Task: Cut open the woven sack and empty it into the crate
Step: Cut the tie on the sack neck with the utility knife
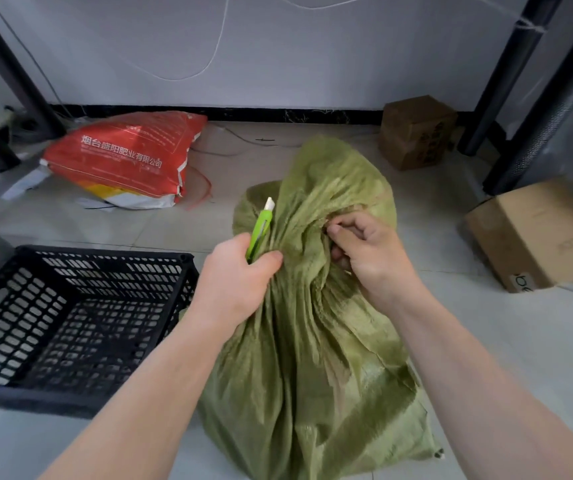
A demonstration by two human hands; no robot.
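The crumpled green woven plastic sack (316, 323) stands on the pale tiled floor (486, 341), its gathered neck bunched between 2 hands. The left hand (240, 275) is clenched around a lime-green utility knife (260, 230), blade tip pointing up and away, knuckles pressed against the sack's folds. The right hand (364, 251) pinches the fabric at the neck. Just left of the sack sits a black perforated plastic crate (70, 323). Farther back lie a red printed bag (126, 157) and 2 brown cardboard boxes (416, 131).

Green sack (316, 341) — black (perforated) crate (70, 317).
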